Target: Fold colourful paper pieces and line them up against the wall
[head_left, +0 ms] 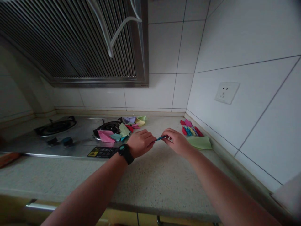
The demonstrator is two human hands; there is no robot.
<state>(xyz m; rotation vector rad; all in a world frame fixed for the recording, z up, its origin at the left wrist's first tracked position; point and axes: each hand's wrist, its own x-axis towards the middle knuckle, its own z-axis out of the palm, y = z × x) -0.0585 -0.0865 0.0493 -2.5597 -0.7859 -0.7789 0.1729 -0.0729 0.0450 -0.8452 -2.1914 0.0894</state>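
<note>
A small strip of folded blue paper (160, 138) stretches between my two hands, above the speckled countertop (152, 175). My left hand (141, 142), with a dark watch (125, 153) on its wrist, pinches the paper's left end. The other end is in the closed fingers of my right hand (175, 141). Left of my hands lie several folded coloured papers (105, 136), some resting over the near burner. Beyond my right hand is a cluster of small folded papers (190, 130) in red, blue and yellow. A flat light green sheet (201, 142) lies in front of that cluster.
A steel gas stove (80, 135) with two burners and knobs takes up the left side. The range hood (94, 82) hangs over it. A white tiled wall with a socket (227, 93) rises on the right. The corner of a brown board (8, 158) shows at far left.
</note>
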